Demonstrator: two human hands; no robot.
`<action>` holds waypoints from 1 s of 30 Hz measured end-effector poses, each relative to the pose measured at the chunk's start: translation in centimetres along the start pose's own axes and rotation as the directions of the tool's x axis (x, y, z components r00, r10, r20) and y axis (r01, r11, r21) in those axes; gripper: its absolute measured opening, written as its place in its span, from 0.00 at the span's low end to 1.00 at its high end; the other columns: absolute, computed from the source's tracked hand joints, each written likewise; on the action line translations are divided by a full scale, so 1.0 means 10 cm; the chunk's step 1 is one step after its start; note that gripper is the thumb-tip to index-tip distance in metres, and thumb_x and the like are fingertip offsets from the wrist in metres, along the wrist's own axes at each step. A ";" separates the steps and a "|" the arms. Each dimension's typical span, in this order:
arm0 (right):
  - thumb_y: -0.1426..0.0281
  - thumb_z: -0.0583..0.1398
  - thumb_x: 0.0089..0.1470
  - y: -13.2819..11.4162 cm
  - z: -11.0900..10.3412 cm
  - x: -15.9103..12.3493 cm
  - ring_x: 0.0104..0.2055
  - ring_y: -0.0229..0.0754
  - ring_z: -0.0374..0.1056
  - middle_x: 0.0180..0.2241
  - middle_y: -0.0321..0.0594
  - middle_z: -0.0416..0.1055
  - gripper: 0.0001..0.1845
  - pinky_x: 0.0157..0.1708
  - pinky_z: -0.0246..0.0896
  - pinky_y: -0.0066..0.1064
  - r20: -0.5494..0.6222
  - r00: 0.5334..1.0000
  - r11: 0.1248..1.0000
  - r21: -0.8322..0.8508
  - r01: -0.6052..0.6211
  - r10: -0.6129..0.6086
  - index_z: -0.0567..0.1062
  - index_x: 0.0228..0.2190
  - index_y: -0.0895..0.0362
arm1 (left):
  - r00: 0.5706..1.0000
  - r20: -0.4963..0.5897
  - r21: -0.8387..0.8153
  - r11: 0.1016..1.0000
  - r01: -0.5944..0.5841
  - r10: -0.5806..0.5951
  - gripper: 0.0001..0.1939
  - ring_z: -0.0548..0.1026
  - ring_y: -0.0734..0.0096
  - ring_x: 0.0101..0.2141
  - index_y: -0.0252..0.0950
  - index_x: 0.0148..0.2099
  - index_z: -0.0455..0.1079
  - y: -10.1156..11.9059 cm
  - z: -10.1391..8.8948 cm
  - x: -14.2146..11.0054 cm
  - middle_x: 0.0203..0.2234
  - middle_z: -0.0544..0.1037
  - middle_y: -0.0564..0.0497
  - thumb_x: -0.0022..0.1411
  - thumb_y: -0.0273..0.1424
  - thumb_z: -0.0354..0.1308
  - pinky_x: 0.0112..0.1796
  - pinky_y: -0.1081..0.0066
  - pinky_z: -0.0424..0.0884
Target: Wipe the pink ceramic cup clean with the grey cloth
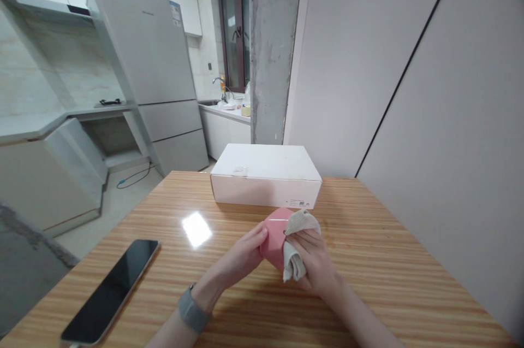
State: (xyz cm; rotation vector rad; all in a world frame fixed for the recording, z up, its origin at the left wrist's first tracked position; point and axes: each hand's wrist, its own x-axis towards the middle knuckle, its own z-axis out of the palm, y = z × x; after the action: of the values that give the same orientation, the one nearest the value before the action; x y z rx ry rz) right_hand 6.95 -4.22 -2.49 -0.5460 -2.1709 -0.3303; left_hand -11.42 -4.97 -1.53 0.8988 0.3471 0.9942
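Note:
Just above the wooden table, my left hand (246, 252) is closed on the left side of a pink, smooth, angular object (273, 236); its exact kind cannot be made out. A small dark hole or mark shows near its middle. My right hand (313, 258) grips a folded light grey cloth (303, 222) and presses it against the object's right side. Part of the cloth hangs down below the fingers. Cloth and fingers hide the object's right half. A grey band (192, 310) circles my left wrist.
A white cardboard box (264, 190) lies behind my hands on the wooden table (393, 260). At the left, a black phone (112, 290) with a cable at its lower end rests on the tabletop. Beyond stand a grey fridge (151, 58), a kitchen counter and a sink.

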 end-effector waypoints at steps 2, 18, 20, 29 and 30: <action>0.66 0.45 0.57 -0.01 -0.02 0.01 0.35 0.52 0.73 0.33 0.54 0.77 0.22 0.37 0.67 0.44 -0.028 0.998 0.997 -0.045 0.059 -0.061 0.71 0.43 0.64 | 0.999 -0.020 -0.025 0.999 0.031 -0.032 0.20 0.68 0.55 0.54 0.32 0.55 0.68 0.00 0.00 0.01 0.51 0.73 0.41 0.62 0.33 0.55 0.56 0.57 0.57; 0.68 0.48 0.56 -0.07 0.06 0.04 0.37 0.50 0.73 0.34 0.53 0.77 0.20 0.40 0.67 0.42 0.042 0.994 0.994 -0.044 0.100 -0.098 0.71 0.44 0.64 | 0.970 -0.242 0.222 0.974 0.051 0.005 0.21 0.68 0.54 0.53 0.31 0.48 0.74 0.03 0.05 0.01 0.47 0.77 0.42 0.60 0.42 0.57 0.56 0.59 0.57; 0.67 0.48 0.55 -0.03 0.06 0.01 0.37 0.52 0.73 0.35 0.52 0.77 0.21 0.40 0.66 0.44 0.013 1.000 0.998 -0.052 0.020 -0.019 0.70 0.46 0.63 | 0.987 -0.161 0.129 0.992 -0.001 0.022 0.21 0.66 0.56 0.55 0.34 0.53 0.70 0.04 0.09 0.01 0.51 0.74 0.43 0.60 0.39 0.58 0.56 0.60 0.57; 0.69 0.47 0.60 -0.12 0.05 0.02 0.28 0.47 0.71 0.26 0.50 0.76 0.18 0.31 0.66 0.38 -0.069 0.970 0.970 -0.080 0.229 -0.235 0.74 0.38 0.66 | 0.987 -0.154 -0.098 0.995 0.028 -0.043 0.17 0.75 0.63 0.38 0.29 0.41 0.75 0.00 0.01 0.00 0.34 0.79 0.45 0.58 0.39 0.57 0.44 0.67 0.65; 0.72 0.48 0.60 -0.15 0.05 0.04 0.26 0.45 0.71 0.25 0.48 0.76 0.17 0.30 0.67 0.36 -0.044 0.960 0.960 -0.060 0.274 -0.277 0.75 0.36 0.66 | 0.976 -0.200 -0.112 0.991 0.070 -0.091 0.20 0.75 0.63 0.37 0.29 0.39 0.75 0.00 0.00 0.00 0.32 0.80 0.45 0.60 0.42 0.55 0.44 0.66 0.65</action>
State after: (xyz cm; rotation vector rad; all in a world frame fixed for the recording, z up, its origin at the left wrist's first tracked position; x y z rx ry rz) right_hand 5.63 -5.21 -2.51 -0.2583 -2.1938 -0.5481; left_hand -11.43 -4.98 -1.53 0.6841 0.4973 1.0223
